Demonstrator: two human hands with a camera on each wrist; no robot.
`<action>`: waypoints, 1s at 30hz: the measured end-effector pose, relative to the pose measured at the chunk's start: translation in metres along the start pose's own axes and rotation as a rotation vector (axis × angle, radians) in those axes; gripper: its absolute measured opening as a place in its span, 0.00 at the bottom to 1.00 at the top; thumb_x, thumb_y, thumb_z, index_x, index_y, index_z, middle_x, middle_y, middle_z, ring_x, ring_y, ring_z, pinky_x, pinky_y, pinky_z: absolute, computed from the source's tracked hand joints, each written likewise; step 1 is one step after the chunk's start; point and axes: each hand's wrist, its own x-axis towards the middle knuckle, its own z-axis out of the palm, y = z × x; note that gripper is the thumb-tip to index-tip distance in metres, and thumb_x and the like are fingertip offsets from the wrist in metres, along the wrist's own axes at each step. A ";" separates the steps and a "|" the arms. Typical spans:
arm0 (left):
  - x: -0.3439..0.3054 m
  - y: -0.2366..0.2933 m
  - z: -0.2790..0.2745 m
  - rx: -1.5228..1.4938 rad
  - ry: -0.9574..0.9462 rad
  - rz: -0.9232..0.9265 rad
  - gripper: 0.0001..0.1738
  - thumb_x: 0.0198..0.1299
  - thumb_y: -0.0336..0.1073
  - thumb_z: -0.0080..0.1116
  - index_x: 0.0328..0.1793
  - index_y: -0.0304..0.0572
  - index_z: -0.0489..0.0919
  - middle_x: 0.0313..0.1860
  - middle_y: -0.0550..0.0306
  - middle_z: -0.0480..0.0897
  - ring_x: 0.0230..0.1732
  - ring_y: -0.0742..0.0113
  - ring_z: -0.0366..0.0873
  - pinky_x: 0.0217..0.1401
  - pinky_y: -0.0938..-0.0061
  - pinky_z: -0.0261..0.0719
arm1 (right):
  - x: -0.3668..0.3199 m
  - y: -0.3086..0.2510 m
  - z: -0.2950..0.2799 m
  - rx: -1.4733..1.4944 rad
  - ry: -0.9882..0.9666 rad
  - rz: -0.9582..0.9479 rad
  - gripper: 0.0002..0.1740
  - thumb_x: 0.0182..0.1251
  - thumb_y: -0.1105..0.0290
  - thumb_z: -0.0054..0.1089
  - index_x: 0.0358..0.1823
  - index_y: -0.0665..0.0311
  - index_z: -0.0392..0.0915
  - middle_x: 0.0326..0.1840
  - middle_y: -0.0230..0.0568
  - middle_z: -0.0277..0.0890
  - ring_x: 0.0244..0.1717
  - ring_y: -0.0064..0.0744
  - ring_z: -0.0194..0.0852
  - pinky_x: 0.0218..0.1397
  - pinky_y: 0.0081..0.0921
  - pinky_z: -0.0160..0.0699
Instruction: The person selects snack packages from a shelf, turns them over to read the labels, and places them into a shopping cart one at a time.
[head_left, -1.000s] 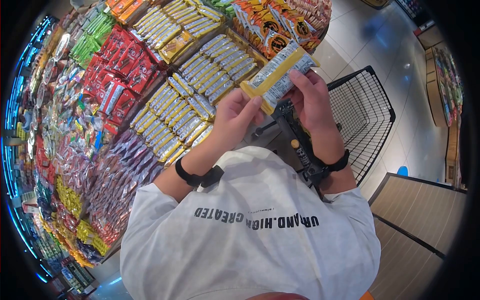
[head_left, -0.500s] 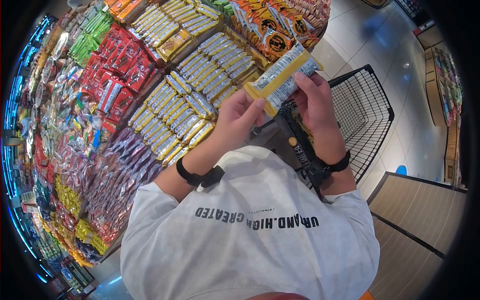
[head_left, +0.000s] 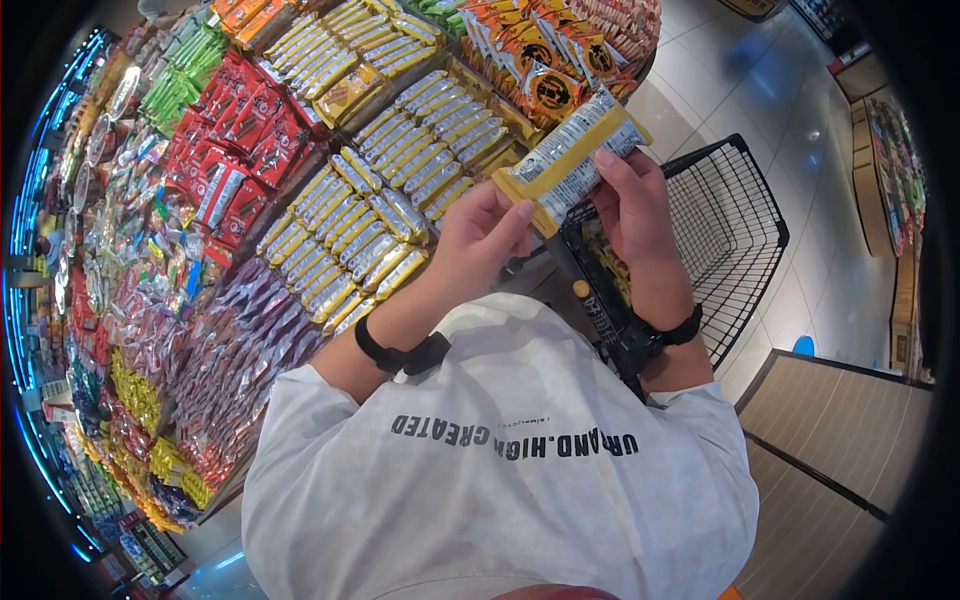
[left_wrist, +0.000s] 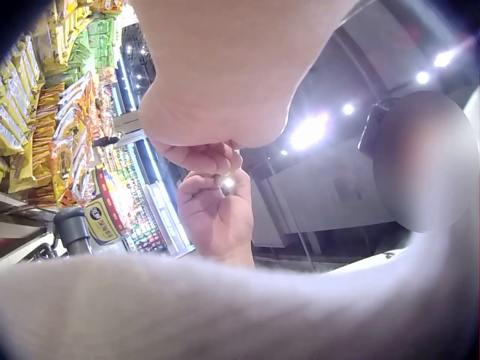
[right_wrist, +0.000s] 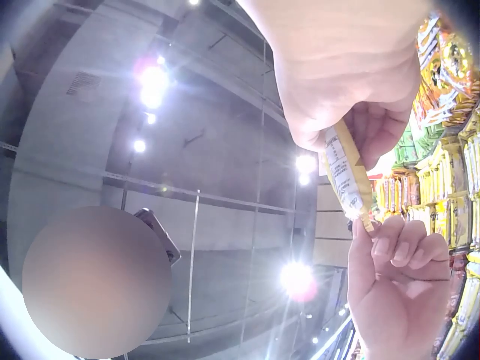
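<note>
Both hands hold up one snack packet (head_left: pixel 570 160), a long wrapper with a yellow band and printed white panels, its ends crimped. The left hand (head_left: pixel 487 232) pinches the near left end, thumb on top and fingers curled beneath. On the far right part the right hand (head_left: pixel 636 205) grips it, thumb pressed across the printed face. In the right wrist view the packet (right_wrist: pixel 346 169) appears edge-on between the right hand (right_wrist: pixel 352 67) and the left hand (right_wrist: pixel 401 292). The left wrist view shows the left palm (left_wrist: pixel 214 71) close up, the packet hidden behind it.
Left of the hands, a display holds rows of yellow-and-silver packets (head_left: pixel 340 235), red packets (head_left: pixel 235 150) and orange bags (head_left: pixel 550 92). A black wire shopping cart (head_left: pixel 725 230) stands at the right, its handle (head_left: pixel 610 310) below the right wrist. Brown panels (head_left: pixel 840 420) stand at lower right.
Both hands and the packet have shifted slightly to the right. The packet's face has tilted a little, with its yellow band nearer the middle. Both grips stay the same.
</note>
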 end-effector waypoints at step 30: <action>0.019 -0.056 -0.015 0.758 -0.499 -0.210 0.23 0.71 0.34 0.59 0.70 0.45 0.74 0.54 0.61 0.79 0.34 0.77 0.71 0.40 0.78 0.73 | -0.005 0.001 -0.236 -0.544 0.523 0.144 0.17 0.70 0.58 0.64 0.51 0.61 0.80 0.41 0.29 0.82 0.37 0.16 0.74 0.36 0.17 0.65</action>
